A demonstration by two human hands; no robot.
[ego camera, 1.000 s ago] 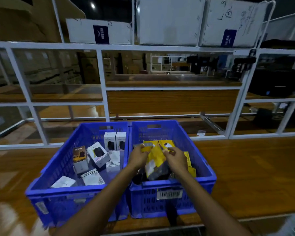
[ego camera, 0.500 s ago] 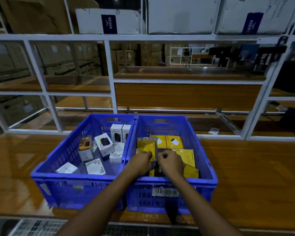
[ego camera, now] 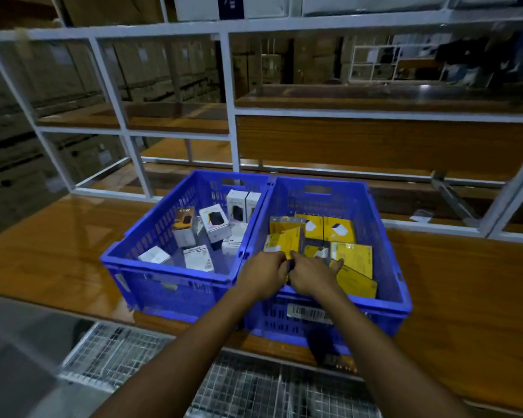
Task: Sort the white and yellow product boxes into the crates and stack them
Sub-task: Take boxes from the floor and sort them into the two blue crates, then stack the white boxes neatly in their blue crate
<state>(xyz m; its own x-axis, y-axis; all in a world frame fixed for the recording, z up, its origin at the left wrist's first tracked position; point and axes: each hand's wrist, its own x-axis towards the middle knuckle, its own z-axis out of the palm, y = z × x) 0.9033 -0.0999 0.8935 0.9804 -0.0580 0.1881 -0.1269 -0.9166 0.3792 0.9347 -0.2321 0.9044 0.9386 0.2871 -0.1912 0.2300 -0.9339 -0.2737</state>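
— While both hands sit in the right crate (ego camera: pixel 329 203), what do they hold?
— The left hand (ego camera: pixel 263 271) pinches a tilted yellow box (ego camera: pixel 284 241). The right hand (ego camera: pixel 313 274) is curled beside it, and I cannot tell its grip.
— And the rest?
— Other yellow boxes (ego camera: pixel 352 257) lie flat there, and white boxes (ego camera: pixel 216 220) sit in the left crate (ego camera: pixel 163 224). The crates touch on a glossy wooden table (ego camera: pixel 465 282), with white racking (ego camera: pixel 233 116) behind.

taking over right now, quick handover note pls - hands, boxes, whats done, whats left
Left hand: fingers curled on the lower edge of a tilted yellow box in the right crate.
Right hand: close beside it, over the same crate; grip hidden.
White boxes lie loose in the left crate; other yellow boxes lie in the right.
Done: colours look sorted. Left: neaten the boxes and stack them.
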